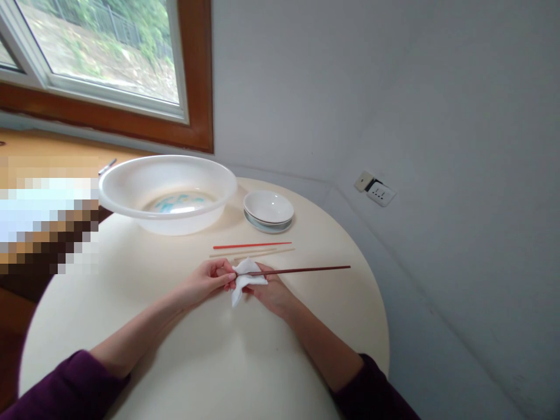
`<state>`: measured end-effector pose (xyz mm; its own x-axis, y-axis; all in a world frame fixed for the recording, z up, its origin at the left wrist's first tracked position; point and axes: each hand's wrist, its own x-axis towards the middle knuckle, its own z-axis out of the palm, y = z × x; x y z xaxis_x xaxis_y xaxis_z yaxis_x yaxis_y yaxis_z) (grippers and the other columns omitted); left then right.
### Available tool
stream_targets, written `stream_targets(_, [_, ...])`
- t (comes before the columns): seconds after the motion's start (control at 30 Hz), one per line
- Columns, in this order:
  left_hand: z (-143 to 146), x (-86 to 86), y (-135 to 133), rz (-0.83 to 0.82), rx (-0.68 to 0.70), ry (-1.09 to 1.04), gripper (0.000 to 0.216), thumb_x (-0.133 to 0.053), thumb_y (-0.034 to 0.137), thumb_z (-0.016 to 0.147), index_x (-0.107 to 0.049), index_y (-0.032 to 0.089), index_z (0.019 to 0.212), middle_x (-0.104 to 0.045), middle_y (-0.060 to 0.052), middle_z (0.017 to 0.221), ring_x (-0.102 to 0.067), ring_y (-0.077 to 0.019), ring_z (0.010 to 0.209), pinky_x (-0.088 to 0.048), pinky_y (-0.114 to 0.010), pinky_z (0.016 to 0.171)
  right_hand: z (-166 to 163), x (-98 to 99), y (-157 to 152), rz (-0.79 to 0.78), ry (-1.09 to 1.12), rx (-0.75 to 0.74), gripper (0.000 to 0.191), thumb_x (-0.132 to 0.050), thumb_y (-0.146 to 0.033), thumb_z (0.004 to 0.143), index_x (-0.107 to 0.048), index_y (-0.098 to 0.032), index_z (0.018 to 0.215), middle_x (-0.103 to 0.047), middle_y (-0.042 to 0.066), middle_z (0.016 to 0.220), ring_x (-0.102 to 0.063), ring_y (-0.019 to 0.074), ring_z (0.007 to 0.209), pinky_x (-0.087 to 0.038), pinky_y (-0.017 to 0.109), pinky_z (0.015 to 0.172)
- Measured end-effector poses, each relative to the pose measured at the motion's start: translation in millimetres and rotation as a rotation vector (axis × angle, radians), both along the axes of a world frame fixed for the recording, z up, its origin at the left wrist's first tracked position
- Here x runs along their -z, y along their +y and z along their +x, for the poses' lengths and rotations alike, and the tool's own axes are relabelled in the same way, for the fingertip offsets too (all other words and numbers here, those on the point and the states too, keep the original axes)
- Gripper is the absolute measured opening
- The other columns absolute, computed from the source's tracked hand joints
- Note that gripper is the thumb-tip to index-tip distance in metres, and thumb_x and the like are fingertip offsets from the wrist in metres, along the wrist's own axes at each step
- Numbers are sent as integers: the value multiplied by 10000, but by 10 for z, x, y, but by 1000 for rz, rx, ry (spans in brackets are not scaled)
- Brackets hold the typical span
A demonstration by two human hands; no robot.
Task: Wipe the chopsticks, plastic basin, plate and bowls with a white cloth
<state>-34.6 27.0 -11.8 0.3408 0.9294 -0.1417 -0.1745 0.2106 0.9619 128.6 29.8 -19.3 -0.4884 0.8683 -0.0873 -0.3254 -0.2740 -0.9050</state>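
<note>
Both my hands rest on the round cream table (210,361). My left hand (205,281) is closed in a pinch on the near end of a dark brown chopstick (306,269), which points right over the table. My right hand (271,291) is closed on a white tissue (245,279) wrapped round the chopstick near its left end. Just beyond the hands lie a red chopstick (251,245) and two pale wooden chopsticks (254,252), side by side on the table.
A large white plastic basin (168,189) with a little water stands at the back of the table. Small white dishes (268,210) are stacked to its right. A grey wall with a socket (380,191) runs on the right; a window is at the upper left.
</note>
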Motion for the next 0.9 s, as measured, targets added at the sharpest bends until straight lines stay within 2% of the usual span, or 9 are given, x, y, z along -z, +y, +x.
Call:
stream_targets(0.17, [2, 68, 18, 23, -7, 11, 372, -788, 388, 529, -508, 155, 603, -614, 19, 549, -527, -81, 514, -342, -175, 497, -3, 41, 14, 65, -59, 84, 210, -752, -250, 552, -666, -179, 730, -633, -23, 703, -574, 104, 637, -445, 233, 641])
stream_targets(0.33, [-26, 155, 18, 83, 6, 96, 359, -687, 455, 660, -493, 158, 607, -534, 33, 504, -429, -56, 442, -256, -174, 441, 0, 97, 38, 123, -47, 135, 125, -706, -238, 587, -657, -177, 685, -604, -30, 643, -534, 99, 582, -436, 224, 565])
stream_targets(0.53, [-18, 122, -12, 180, 10, 249, 411, -524, 502, 785, -452, 182, 537, -411, 50, 425, -327, -66, 386, -191, -203, 401, 13, 76, 47, 125, -37, 157, 145, -714, -273, 585, -651, -175, 672, -619, -19, 647, -551, 117, 595, -473, 251, 582])
stream_targets(0.67, [-12, 74, -9, 245, -59, 301, 444, -488, 502, 797, -419, 199, 480, -389, 43, 408, -342, -89, 390, -236, -226, 414, 4, 9, 39, 79, -39, 182, 213, -751, -294, 534, -657, -173, 682, -652, -2, 680, -581, 142, 641, -503, 296, 643])
stream_targets(0.9, [-119, -29, 52, 271, -305, 417, 425, -503, 483, 778, -443, 194, 472, -407, 37, 428, -341, -102, 428, -244, -235, 442, 82, -20, 114, 53, 30, 291, 231, -776, -267, 506, -654, -167, 675, -657, 8, 678, -596, 150, 650, -521, 325, 678])
